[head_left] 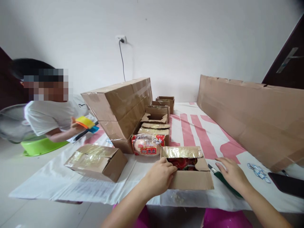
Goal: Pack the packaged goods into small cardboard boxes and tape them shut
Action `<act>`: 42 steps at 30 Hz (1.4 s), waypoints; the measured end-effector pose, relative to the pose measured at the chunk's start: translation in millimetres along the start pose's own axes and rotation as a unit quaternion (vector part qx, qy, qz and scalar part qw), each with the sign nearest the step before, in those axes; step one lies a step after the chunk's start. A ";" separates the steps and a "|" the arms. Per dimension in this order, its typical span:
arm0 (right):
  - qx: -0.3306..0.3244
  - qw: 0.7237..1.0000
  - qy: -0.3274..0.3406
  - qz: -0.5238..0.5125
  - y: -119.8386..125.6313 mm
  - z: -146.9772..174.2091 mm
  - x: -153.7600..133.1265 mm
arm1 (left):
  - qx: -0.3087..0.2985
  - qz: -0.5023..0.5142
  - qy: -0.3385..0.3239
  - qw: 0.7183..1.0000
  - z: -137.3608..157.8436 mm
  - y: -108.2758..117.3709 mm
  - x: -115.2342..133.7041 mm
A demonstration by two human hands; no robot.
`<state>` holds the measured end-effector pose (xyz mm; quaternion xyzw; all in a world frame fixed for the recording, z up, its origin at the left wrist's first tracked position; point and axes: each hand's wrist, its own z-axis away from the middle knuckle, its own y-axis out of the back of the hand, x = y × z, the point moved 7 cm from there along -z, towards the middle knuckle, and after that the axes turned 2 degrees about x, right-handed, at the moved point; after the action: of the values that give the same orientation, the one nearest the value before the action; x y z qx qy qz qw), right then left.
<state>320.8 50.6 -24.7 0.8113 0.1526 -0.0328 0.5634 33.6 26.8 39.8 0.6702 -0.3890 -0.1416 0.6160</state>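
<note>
In front of me stands a small cardboard box (191, 180) with its top partly open, and red shiny packaging (181, 163) shows inside. My left hand (160, 175) grips the box's left side, fingers curled over the upper edge. To the right of the box, my right hand (231, 174) is open with thumb and fingers apart, holding nothing. Beside and partly beneath it lies a green-handled knife (223, 180), blade toward the box. Just behind the box, a red-and-clear food packet (148, 145) leans against opened cartons.
A taped box (95, 161) sits at left. Large cardboard boxes (125, 101) are stacked behind it, beside a row of opened cartons (156, 115). A long cardboard panel (249, 110) stands at right, near a dark flat object (287, 185). Another person (52, 117) holds something yellow and blue.
</note>
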 end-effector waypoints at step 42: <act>-0.002 0.964 0.250 0.087 3.0 -41.3 -102.8 | 0.049 -0.071 0.176 0.981 24.3 -12.8 -43.2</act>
<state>219.0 66.2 16.1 0.8030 0.2169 0.2203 0.5094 -6.6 38.7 10.5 0.7398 -0.2326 -0.0461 0.6297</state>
